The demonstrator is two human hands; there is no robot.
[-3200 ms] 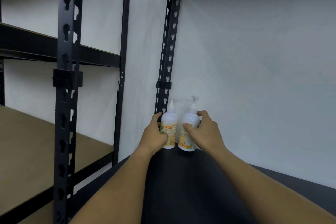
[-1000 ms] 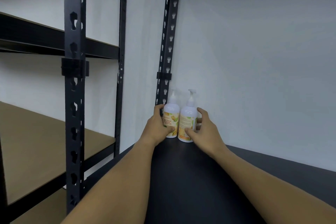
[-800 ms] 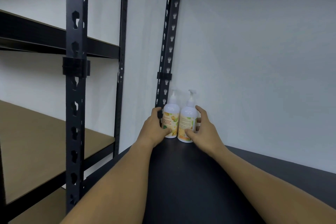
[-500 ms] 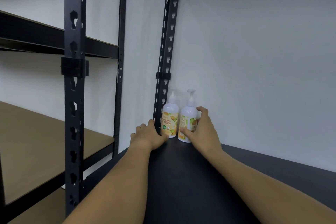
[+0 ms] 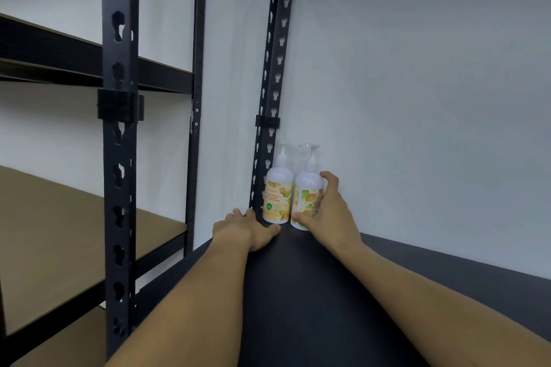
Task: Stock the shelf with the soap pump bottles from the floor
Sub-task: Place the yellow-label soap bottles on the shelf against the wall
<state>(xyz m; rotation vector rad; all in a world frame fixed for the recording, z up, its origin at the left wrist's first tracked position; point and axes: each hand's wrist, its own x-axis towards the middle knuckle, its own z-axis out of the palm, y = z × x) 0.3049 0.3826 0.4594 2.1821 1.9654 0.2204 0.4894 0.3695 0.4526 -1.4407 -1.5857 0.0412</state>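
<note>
The right hand (image 5: 326, 211) grips the right soap pump bottle (image 5: 307, 188), its fingers curled round the far side near the shoulder and its thumb low on the near side by the base, so that much of the label is hidden behind the hand. That bottle stands upright on the black shelf (image 5: 298, 307), white with an orange and green label and a clear pump head that points toward the right. The left hand (image 5: 249, 229) holds nothing: it lies palm down and relaxed on the shelf surface, fingers loosely spread toward the rear corner, its thumb tip just in front of the base of the left soap pump bottle (image 5: 278, 188); whether the thumb actually touches the bottle cannot be told. This left bottle also stands upright, its label turned to the camera, and it sits just beside the right bottle, the two either touching or nearly so. Both are tucked into the back left corner of the shelf, close to the white wall (image 5: 417, 98) and directly beside the black perforated upright post (image 5: 268, 104) of the rack. Both bare forearms reach in from the bottom of the view over the dark shelf. Farther left stands a second black upright (image 5: 119, 158) with keyhole slots, and beyond it the neighbouring rack's brown shelf boards (image 5: 59, 232).
</note>
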